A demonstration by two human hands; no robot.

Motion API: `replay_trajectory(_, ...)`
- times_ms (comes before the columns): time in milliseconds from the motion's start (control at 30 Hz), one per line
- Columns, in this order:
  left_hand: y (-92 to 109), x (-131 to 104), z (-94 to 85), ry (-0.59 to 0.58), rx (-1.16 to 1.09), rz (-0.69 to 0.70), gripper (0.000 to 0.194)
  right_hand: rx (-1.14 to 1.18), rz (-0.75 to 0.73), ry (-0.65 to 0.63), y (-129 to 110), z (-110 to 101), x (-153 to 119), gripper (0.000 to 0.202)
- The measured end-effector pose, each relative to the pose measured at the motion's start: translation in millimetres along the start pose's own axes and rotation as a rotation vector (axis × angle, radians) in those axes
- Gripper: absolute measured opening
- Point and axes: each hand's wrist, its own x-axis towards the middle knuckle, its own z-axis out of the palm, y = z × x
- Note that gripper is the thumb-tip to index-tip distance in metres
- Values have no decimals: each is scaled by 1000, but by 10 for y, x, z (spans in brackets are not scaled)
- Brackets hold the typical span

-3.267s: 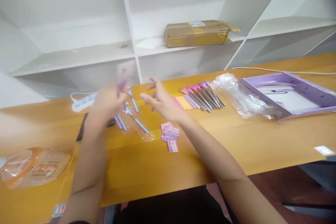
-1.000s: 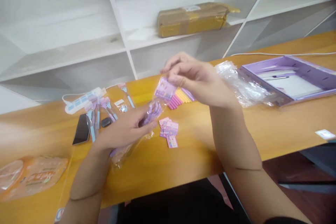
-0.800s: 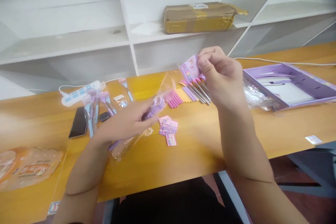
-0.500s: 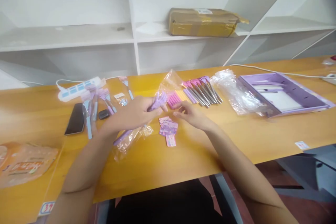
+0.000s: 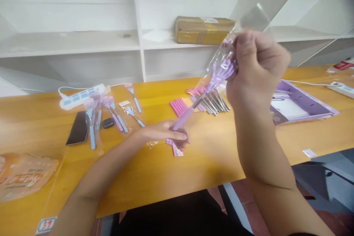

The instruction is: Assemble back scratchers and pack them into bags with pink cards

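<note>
A purple hand-shaped back scratcher (image 5: 184, 118) slants upward in front of me. My left hand (image 5: 173, 134) is closed around the lower end of its handle. Raised high at the right, my right hand (image 5: 256, 64) pinches a clear plastic bag (image 5: 225, 46) that covers the scratcher's purple claw head. Whether those fingers also touch the head is hidden. Small printed cards (image 5: 177, 151) lie on the table, partly behind my left hand. Past the handle lie pink handle sleeves (image 5: 178, 107) and several metal scratcher rods with pink heads (image 5: 217, 102).
Bagged blue and purple scratchers (image 5: 116, 116) lie at the left, near a phone (image 5: 76, 128), a black fob-like object (image 5: 108, 122) and a power strip (image 5: 83, 96). A purple box (image 5: 304, 118) sits at the right. A taped carton (image 5: 203, 31) rests on the shelf.
My right hand has risen from the table and now grips the bag over the scratcher head. My left hand has shifted right and down, now on the handle rather than near the head.
</note>
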Motion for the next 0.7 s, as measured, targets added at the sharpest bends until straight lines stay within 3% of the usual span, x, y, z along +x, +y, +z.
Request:
replay_trajectory(133,-73,29,-12,-24,18,-11,28,111,-12,37,45,-240,278,36)
replay_trajectory(300,-91,47,-22,6,44,-46,32,70,133,-145,-16,-481,324,28)
replay_trajectory(433,-120,70,5,-2,39,-12,32,116,89,-23,-91,-570,247,31)
replay_trajectory(467,-126,72,18,-6,43,1,32,139,139,-92,-106,-567,175,31)
replay_trajectory(600,-140,74,71,61,82,-10,36,57,465,-592,-73,-536,-252,33)
replay_trajectory(633,-147,79,78,93,101,-31,37,19,504,-610,-29,-569,-322,30)
replay_trajectory(700,-169,97,80,145,162,-71,38,4,491,-420,110,-750,-317,25)
